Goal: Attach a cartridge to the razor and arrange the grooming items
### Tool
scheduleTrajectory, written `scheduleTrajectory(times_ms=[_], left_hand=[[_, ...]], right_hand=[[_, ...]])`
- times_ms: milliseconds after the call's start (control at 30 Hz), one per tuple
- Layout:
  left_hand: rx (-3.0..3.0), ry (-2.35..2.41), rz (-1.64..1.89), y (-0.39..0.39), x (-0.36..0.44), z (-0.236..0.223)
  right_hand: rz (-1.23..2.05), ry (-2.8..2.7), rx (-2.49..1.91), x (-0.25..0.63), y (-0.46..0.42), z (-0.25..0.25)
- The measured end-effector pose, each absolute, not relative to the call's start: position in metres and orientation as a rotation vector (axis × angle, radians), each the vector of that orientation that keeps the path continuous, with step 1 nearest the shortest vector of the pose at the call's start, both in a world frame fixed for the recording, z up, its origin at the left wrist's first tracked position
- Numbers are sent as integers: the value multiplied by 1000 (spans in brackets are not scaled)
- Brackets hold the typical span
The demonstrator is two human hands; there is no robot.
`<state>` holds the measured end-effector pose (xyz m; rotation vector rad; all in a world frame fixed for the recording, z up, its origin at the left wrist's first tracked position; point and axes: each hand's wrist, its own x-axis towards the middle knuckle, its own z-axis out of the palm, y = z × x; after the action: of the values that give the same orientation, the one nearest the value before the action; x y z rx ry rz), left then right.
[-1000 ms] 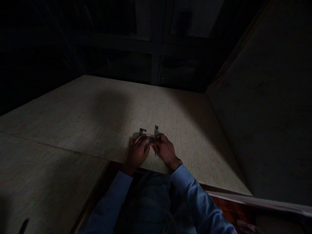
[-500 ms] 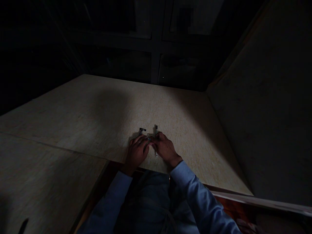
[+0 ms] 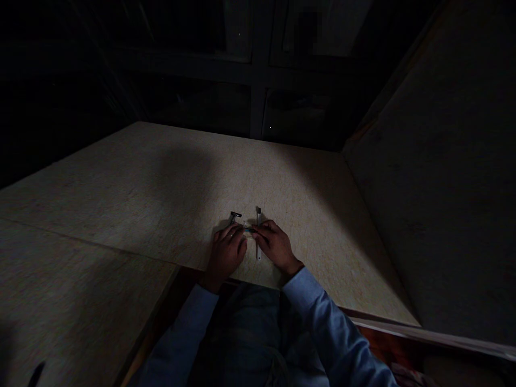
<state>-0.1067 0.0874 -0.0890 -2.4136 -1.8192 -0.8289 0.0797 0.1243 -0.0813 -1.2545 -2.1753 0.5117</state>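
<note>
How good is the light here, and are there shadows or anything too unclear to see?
Head view: dim, with the top nearly black; head view: a soft shadow lies on the table ahead and left of the hands, another darkens its right side; head view: the thin item between left hand and right hand is too small and dark to identify.

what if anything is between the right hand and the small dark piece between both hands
Nothing visible: the right hand appears to touch the small dark piece. The pale strip is partly hidden by that hand.
</note>
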Motion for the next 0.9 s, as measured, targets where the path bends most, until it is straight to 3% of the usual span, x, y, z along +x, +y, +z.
scheduleTrajectory(times_ms=[467,900], left_hand=[[-2377,-1832,-906,87,-108,-92],[-2402,-1680,-980,85,-109,-93]], right_hand=[[671,-1793,-1068,89,125,-85],[612,-2027,-1082,88,124,-88]])
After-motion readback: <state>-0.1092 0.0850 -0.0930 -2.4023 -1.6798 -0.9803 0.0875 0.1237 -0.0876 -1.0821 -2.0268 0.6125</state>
